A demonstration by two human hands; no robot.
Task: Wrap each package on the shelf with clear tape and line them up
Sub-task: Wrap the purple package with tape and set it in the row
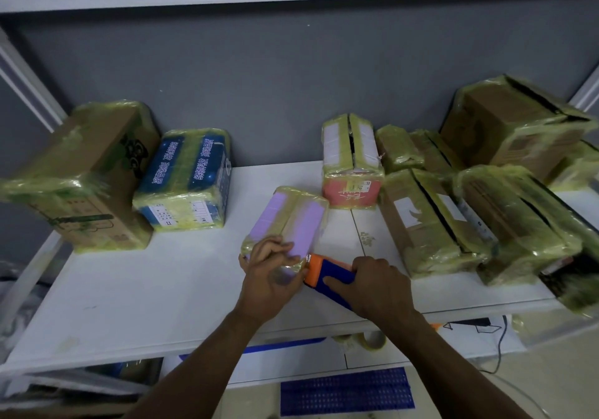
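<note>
Work on the purple-labelled package (301, 221), lying mid-way along the shelf (162, 289) toward its near edge. Pin it with the left grip (272, 276), curled over its near end. Draw the tape dispenser (334, 271), clasped fully in the right grip (379, 286), flat and taut off the near right corner.

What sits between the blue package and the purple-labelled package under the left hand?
In the head view only bare shelf separates the blue package from the purple-labelled package that the left hand grips while the right hand holds the tape dispenser.
</note>
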